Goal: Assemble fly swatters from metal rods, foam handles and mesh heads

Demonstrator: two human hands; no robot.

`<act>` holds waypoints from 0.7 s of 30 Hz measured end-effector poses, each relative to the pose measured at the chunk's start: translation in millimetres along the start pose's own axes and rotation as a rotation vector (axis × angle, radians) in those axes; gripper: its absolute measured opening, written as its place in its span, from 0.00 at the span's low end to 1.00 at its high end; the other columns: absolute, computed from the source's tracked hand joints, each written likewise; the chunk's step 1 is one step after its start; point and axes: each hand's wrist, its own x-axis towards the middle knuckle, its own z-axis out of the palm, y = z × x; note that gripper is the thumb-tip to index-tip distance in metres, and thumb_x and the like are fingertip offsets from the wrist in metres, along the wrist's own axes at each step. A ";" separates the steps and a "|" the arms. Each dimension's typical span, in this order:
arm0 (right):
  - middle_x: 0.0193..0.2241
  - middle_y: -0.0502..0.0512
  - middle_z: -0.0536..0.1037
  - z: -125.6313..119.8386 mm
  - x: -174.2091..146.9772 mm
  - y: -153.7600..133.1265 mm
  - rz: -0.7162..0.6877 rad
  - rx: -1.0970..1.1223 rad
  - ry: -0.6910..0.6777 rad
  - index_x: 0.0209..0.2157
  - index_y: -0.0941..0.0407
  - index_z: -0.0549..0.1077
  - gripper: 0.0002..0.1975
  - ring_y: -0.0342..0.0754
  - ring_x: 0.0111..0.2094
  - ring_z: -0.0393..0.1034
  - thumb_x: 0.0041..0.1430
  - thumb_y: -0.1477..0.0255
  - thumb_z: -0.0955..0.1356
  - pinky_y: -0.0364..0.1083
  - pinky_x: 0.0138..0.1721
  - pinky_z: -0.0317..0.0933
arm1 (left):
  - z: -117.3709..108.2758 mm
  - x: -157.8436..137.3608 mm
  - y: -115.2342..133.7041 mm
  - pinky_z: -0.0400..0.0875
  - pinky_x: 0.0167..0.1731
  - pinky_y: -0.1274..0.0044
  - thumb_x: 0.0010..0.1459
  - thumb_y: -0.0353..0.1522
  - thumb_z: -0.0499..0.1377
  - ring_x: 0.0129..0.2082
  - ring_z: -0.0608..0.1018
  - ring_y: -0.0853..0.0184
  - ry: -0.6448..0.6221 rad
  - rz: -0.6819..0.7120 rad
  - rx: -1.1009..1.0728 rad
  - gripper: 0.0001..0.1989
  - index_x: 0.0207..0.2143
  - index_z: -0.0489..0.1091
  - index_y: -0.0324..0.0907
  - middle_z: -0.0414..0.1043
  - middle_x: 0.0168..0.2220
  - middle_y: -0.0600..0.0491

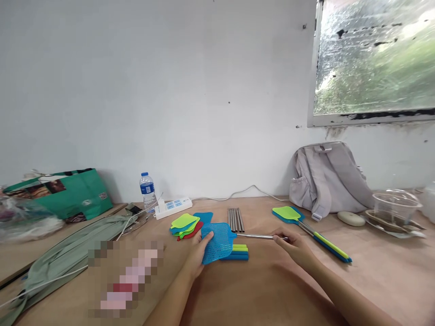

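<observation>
My left hand (199, 249) is closed on a blue fly swatter head (219, 244), thumb over its perforated face. A thin metal rod (256, 236) runs right from the head's neck, and my right hand (292, 244) grips its far end. Beneath them lie several blue and lime-green handles (239, 256), partly covered by the head. Just behind is a row of several metal tubes (235, 220). Left of these sits a pile of green, blue and red swatter heads (183, 222). To the right lie swatters with handles attached, a green one (287, 213) on top of a blue one.
Along the wall stand a green bag (78, 194), a water bottle (147, 190), a white power strip (173, 207) and a grey backpack (333, 181). A plastic tub (396, 206) and an oval white object (351, 218) sit at right. Grey-green cloth (74, 246) and a pixelated patch lie left.
</observation>
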 end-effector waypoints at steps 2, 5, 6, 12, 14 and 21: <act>0.23 0.52 0.72 -1.7 0.0 -2.7 0.002 -0.006 -0.013 0.25 0.55 0.70 0.15 0.47 0.27 0.65 0.51 0.58 0.63 0.44 0.29 0.58 | 1.8 -1.9 0.2 0.73 0.37 0.70 0.45 0.32 0.64 0.37 0.78 0.60 -0.011 -0.001 -0.006 0.13 0.35 0.69 0.42 0.77 0.35 0.49; 0.22 0.51 0.72 -1.6 -0.3 -7.5 0.010 -0.023 -0.018 0.24 0.55 0.70 0.16 0.47 0.26 0.65 0.51 0.57 0.62 0.44 0.28 0.58 | 3.7 -3.0 -0.4 0.73 0.38 0.70 0.45 0.33 0.63 0.37 0.78 0.60 -0.020 0.008 -0.011 0.12 0.34 0.69 0.42 0.77 0.35 0.49; 0.22 0.51 0.72 -1.5 -0.3 -8.8 0.010 -0.030 -0.014 0.24 0.55 0.70 0.16 0.47 0.26 0.65 0.51 0.57 0.62 0.44 0.28 0.58 | 4.1 -2.9 -0.7 0.73 0.38 0.70 0.46 0.33 0.63 0.37 0.78 0.60 -0.018 0.009 -0.013 0.11 0.34 0.69 0.42 0.77 0.35 0.49; 0.21 0.52 0.73 -7.1 -0.3 -9.0 -0.001 -0.107 -0.013 0.23 0.54 0.71 0.12 0.48 0.27 0.67 0.50 0.61 0.64 0.45 0.29 0.60 | 4.0 -3.7 -0.9 0.74 0.36 0.69 0.39 0.31 0.67 0.35 0.78 0.59 0.006 -0.031 -0.015 0.19 0.36 0.69 0.43 0.76 0.36 0.50; 0.22 0.52 0.73 -11.1 -0.6 -8.2 -0.024 -0.127 -0.011 0.23 0.54 0.72 0.11 0.49 0.28 0.67 0.49 0.62 0.64 0.45 0.28 0.60 | 3.9 -6.2 -0.2 0.74 0.36 0.68 0.35 0.30 0.69 0.35 0.78 0.57 -0.031 -0.067 -0.004 0.22 0.36 0.69 0.41 0.77 0.35 0.48; 0.20 0.51 0.73 -29.7 -1.4 -16.3 -0.099 -0.133 -0.101 0.22 0.54 0.74 0.11 0.45 0.23 0.65 0.48 0.62 0.67 0.42 0.23 0.58 | 5.0 -16.1 6.3 0.73 0.37 0.64 0.29 0.31 0.71 0.36 0.78 0.54 -0.106 -0.093 0.120 0.26 0.35 0.70 0.40 0.77 0.34 0.47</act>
